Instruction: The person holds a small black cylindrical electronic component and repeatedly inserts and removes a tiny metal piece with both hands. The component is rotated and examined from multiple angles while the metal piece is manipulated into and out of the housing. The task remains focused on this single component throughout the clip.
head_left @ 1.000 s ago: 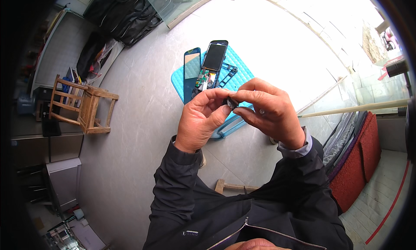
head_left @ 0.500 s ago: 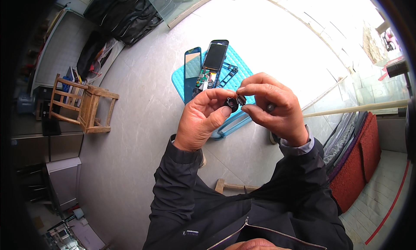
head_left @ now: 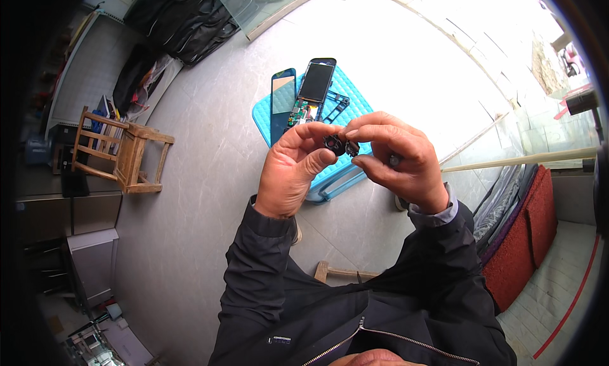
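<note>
Your left hand (head_left: 285, 169) pinched a round part (head_left: 333, 144), your right hand (head_left: 409, 155) a smaller part (head_left: 352, 149); parting or joining seemed underway, wanting steadiness next.

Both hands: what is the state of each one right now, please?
Left hand: closed, holding a round black part.
Right hand: closed, holding a small dark part and a grey object.

Wooden chair (head_left: 132, 159), red rolled mat (head_left: 517, 242), black bags (head_left: 190, 26)
</note>
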`<state>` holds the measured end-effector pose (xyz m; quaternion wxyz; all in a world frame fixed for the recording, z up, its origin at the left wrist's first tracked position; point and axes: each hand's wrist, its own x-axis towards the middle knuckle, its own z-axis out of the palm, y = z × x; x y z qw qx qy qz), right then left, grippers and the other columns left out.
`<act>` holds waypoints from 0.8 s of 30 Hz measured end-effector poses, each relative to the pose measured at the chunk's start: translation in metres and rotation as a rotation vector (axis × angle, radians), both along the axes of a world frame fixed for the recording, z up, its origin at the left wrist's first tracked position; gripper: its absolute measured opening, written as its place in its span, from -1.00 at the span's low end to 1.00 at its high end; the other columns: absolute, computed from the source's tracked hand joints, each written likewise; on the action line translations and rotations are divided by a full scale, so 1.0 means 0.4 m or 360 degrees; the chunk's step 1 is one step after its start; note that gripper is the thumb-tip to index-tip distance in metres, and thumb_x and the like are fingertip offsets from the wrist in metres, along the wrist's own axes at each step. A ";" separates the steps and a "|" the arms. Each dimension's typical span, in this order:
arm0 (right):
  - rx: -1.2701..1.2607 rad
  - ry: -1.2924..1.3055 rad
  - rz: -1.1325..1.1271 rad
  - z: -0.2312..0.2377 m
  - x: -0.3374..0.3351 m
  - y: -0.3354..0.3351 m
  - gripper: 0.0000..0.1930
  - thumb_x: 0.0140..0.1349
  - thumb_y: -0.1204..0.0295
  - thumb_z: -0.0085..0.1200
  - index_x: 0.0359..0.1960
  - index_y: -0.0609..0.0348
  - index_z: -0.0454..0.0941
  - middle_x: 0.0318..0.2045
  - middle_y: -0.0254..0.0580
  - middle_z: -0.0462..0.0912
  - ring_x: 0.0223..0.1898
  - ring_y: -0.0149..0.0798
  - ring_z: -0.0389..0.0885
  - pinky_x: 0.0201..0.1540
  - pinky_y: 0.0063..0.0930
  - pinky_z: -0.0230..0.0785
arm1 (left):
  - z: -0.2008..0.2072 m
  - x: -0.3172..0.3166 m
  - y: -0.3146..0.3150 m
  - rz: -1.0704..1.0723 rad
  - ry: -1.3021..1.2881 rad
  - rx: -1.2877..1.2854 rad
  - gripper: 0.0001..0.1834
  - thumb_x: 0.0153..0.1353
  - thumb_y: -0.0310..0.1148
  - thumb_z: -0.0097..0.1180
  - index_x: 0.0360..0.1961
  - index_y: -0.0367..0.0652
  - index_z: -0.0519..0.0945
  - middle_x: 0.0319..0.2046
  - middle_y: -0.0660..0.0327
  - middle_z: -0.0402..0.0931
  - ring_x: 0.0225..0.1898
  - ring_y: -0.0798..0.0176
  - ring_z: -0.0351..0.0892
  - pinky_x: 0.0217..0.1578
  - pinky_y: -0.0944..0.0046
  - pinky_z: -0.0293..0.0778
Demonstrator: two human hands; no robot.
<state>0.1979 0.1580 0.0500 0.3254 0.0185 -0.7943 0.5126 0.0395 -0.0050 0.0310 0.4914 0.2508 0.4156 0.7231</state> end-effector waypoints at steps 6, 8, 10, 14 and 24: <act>-0.0076 -0.0052 -0.0116 -0.004 -0.003 -0.007 -0.62 0.20 0.71 0.35 0.06 0.27 0.67 0.01 -0.08 0.71 -0.08 -0.26 0.77 -0.15 -0.49 0.62 | -0.009 -0.004 0.000 0.0043 -0.0090 0.0048 -0.57 0.31 -0.35 0.45 0.16 -0.13 0.62 0.09 0.16 0.71 0.12 0.31 0.70 0.12 0.34 0.70; -0.0112 -0.0098 -0.0146 -0.008 -0.002 -0.011 -0.63 0.20 0.71 0.35 0.07 0.27 0.66 0.01 -0.09 0.71 -0.13 -0.31 0.75 -0.19 -0.52 0.58 | -0.013 -0.006 0.001 0.0031 -0.0183 0.0094 -0.59 0.32 -0.35 0.43 0.16 -0.09 0.63 0.11 0.17 0.70 0.13 0.31 0.70 0.10 0.34 0.74; -0.0122 -0.0071 -0.0149 -0.016 -0.009 -0.017 -0.63 0.21 0.70 0.35 0.07 0.27 0.67 0.01 -0.10 0.71 -0.22 -0.41 0.68 -0.27 -0.57 0.50 | -0.018 -0.008 0.002 0.0014 -0.0283 0.0155 -0.60 0.33 -0.35 0.42 0.16 -0.05 0.63 0.14 0.18 0.68 0.15 0.30 0.70 0.09 0.33 0.77; -0.0153 -0.0006 -0.0133 -0.028 -0.023 -0.029 -0.62 0.24 0.68 0.36 0.10 0.24 0.69 0.02 -0.14 0.70 -0.40 -0.60 0.49 -0.42 -0.68 0.32 | -0.026 -0.005 0.002 -0.0011 -0.0389 0.0210 -0.60 0.34 -0.37 0.40 0.17 -0.04 0.63 0.16 0.19 0.67 0.16 0.28 0.70 0.11 0.31 0.78; -0.0379 -0.0031 -0.0190 -0.027 -0.023 -0.053 -0.67 0.26 0.60 0.39 0.07 0.23 0.69 -0.03 -0.15 0.74 -0.36 -0.54 0.61 -0.37 -0.64 0.41 | -0.024 -0.004 0.004 0.0013 -0.0359 0.0198 -0.61 0.33 -0.37 0.41 0.15 -0.04 0.65 0.14 0.21 0.68 0.16 0.29 0.70 0.09 0.34 0.77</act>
